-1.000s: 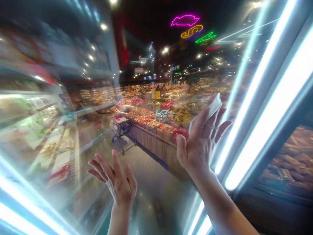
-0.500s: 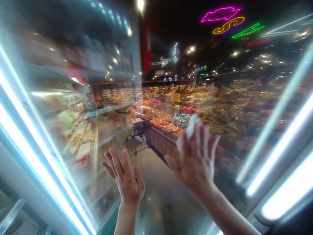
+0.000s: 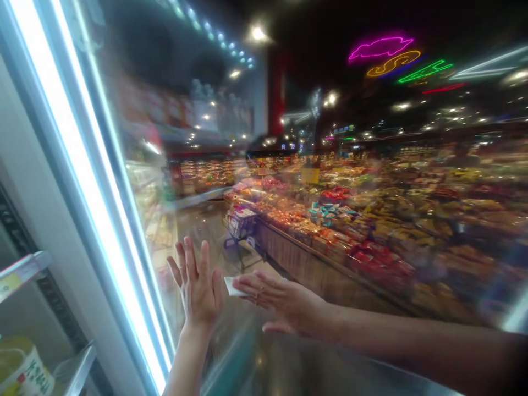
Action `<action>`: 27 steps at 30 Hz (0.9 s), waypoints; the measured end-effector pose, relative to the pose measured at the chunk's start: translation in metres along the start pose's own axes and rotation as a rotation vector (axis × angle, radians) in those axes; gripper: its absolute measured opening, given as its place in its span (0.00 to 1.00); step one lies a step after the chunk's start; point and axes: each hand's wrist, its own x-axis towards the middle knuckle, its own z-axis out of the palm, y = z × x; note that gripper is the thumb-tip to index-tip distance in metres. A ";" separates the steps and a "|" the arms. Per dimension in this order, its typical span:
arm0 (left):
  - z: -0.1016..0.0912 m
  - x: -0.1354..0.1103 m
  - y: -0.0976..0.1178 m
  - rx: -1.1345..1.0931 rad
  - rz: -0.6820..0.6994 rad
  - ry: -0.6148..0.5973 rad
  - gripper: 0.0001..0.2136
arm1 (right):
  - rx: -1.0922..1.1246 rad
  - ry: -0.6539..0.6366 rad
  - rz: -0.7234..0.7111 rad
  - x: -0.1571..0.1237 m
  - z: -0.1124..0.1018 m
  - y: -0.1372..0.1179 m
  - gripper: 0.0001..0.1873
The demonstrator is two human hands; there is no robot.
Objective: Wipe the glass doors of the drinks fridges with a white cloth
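Note:
A clear glass pane [image 3: 231,357] with faint reflections fills the space in front of me. My left hand [image 3: 199,294] is raised with fingers spread and the palm towards the glass; nothing is in it. Just to its right is my right hand [image 3: 284,302], its fingers stretched to the left over a white tissue [image 3: 238,287]. Only one end of the tissue shows past the fingertips; the rest lies hidden beneath them. The right forearm reaches in from the right edge.
Bright light tubes [image 3: 82,165] run down the left side. Beside them is a shelf edge [image 3: 25,272], with a labelled container [image 3: 25,366] below it. Beyond the glass stand a shopping cart [image 3: 241,223] and a long display counter [image 3: 289,247] heaped with packaged goods.
My right hand has swung down and left with the tissue, from upright fingers to sideways beside my left hand. The view has turned, bringing shelves into sight at the left.

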 end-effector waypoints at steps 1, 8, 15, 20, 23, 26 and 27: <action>-0.003 0.003 -0.012 -0.003 -0.003 0.003 0.34 | -0.012 -0.013 -0.030 0.017 -0.002 0.006 0.35; -0.013 0.040 -0.057 -0.045 -0.050 0.047 0.33 | -0.167 0.151 0.063 0.136 -0.071 0.080 0.54; -0.016 0.078 -0.065 -0.167 -0.140 0.118 0.31 | -0.330 0.169 -0.117 0.192 -0.084 0.118 0.51; -0.015 0.089 -0.059 -0.174 -0.123 0.141 0.32 | -0.355 0.213 -0.112 0.189 -0.094 0.117 0.57; -0.015 0.090 -0.050 -0.156 -0.104 0.155 0.33 | -0.345 0.127 -0.216 0.161 -0.093 0.115 0.56; -0.015 0.092 -0.037 -0.142 -0.058 0.150 0.35 | -0.347 0.198 0.004 0.142 -0.122 0.151 0.52; -0.015 0.093 -0.032 -0.140 -0.043 0.150 0.35 | -0.343 0.223 0.117 0.135 -0.133 0.163 0.52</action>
